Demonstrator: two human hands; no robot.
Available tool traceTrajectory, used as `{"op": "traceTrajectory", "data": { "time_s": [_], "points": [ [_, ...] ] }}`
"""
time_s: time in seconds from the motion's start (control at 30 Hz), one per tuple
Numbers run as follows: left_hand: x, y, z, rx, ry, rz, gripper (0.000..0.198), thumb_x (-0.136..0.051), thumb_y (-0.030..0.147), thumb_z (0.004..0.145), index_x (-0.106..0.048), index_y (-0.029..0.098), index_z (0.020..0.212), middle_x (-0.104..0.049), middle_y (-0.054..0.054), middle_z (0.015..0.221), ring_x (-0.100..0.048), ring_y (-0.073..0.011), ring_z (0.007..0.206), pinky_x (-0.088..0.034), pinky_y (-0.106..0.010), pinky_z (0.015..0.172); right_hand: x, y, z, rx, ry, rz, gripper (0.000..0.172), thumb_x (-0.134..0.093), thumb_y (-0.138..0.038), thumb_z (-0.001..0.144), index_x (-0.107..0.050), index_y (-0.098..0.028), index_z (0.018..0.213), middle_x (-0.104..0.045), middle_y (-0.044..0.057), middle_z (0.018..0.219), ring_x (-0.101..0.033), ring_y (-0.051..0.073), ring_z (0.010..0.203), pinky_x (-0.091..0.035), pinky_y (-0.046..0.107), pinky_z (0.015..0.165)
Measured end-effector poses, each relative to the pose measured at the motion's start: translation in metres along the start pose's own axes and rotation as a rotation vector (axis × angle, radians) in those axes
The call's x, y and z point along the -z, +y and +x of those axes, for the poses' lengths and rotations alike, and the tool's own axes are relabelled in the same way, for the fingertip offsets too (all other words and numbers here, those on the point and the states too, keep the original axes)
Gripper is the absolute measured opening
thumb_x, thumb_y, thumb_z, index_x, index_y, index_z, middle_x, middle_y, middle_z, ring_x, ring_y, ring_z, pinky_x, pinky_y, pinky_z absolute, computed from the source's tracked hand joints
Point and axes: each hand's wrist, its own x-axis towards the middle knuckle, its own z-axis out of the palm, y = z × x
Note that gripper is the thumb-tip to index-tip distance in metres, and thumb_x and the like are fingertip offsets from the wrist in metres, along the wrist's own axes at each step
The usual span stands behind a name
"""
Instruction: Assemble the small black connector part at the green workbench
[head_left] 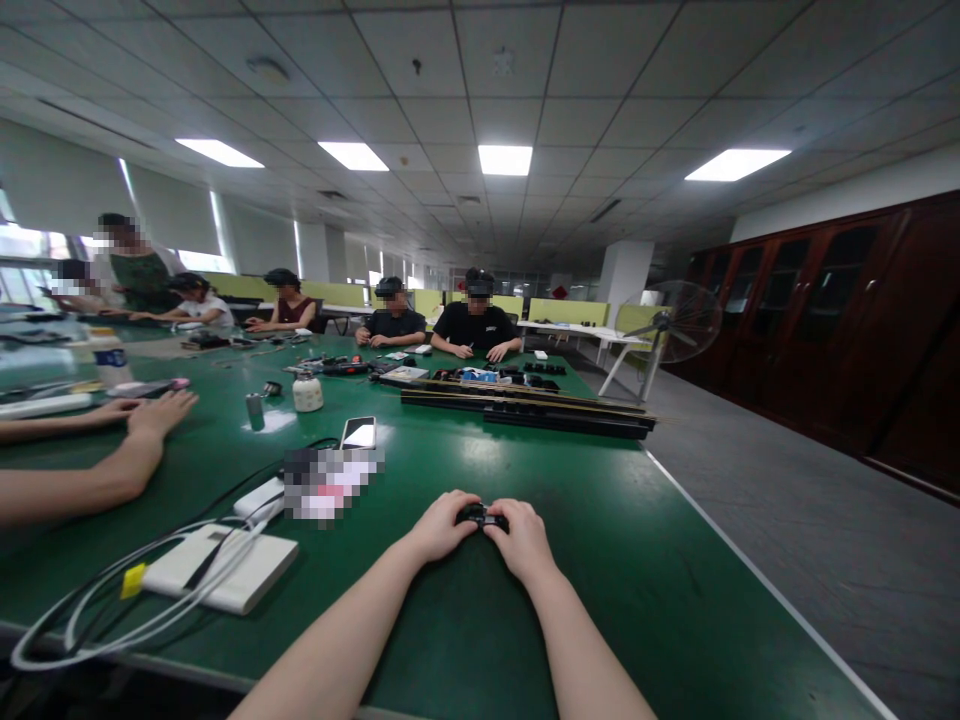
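Both of my hands meet over the green table (pixel 622 600), around a small black object (pixel 481 516) with a shiny part in its middle. My left hand (pixel 442 525) grips its left end, fingers curled over the top and thumb at the near side. At the right end my right hand (pixel 521 535) holds it in the same way. The fingers cover much of the object, and its exact kind is too small to make out. It is at or just above the tabletop.
To the left lie a white box (pixel 232 570) with looped cables, a phone (pixel 358 433) and a small white jar (pixel 307 393). Long black bars (pixel 566 420) lie ahead. Another person's hands (pixel 154 415) rest at the left. Several people sit beyond; a fan (pixel 667 325) stands right.
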Motion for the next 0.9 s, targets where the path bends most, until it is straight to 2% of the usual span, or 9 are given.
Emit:
{"op": "traceTrajectory", "data": {
  "time_s": [0.17,0.47,0.9],
  "points": [
    [-0.001,-0.003,0.0,-0.016,-0.005,0.01,0.033,-0.057,0.026,0.077,-0.059,0.02,0.11,-0.061,-0.006,0.104,-0.054,-0.0217,0.097,-0.041,-0.034,0.09,-0.003,0.004,0.001,0.01,0.013,0.041,0.017,-0.06,-0.026,0.073,-0.066,-0.028,0.088,-0.065,0.0,0.107,-0.054,0.021,0.103,-0.04,0.036,0.09],
    [0.002,0.001,-0.001,0.001,-0.01,-0.002,0.034,-0.058,0.025,0.076,-0.059,0.022,0.11,-0.061,-0.006,0.105,-0.054,-0.0218,0.097,-0.041,-0.033,0.09,-0.007,0.02,0.008,-0.038,0.081,0.246,0.019,-0.057,-0.028,0.074,-0.067,-0.022,0.089,-0.066,0.004,0.102,-0.058,0.02,0.098,-0.043,0.033,0.09],
    [0.0,-0.003,0.0,-0.017,0.012,-0.035,0.036,-0.062,0.021,0.072,-0.059,0.02,0.108,-0.06,-0.006,0.105,-0.054,-0.0216,0.098,-0.042,-0.033,0.09,-0.004,0.009,0.003,-0.059,-0.009,0.058,0.021,-0.062,-0.027,0.069,-0.068,-0.029,0.089,-0.066,-0.001,0.105,-0.056,0.02,0.098,-0.041,0.033,0.088]
  ]
}}
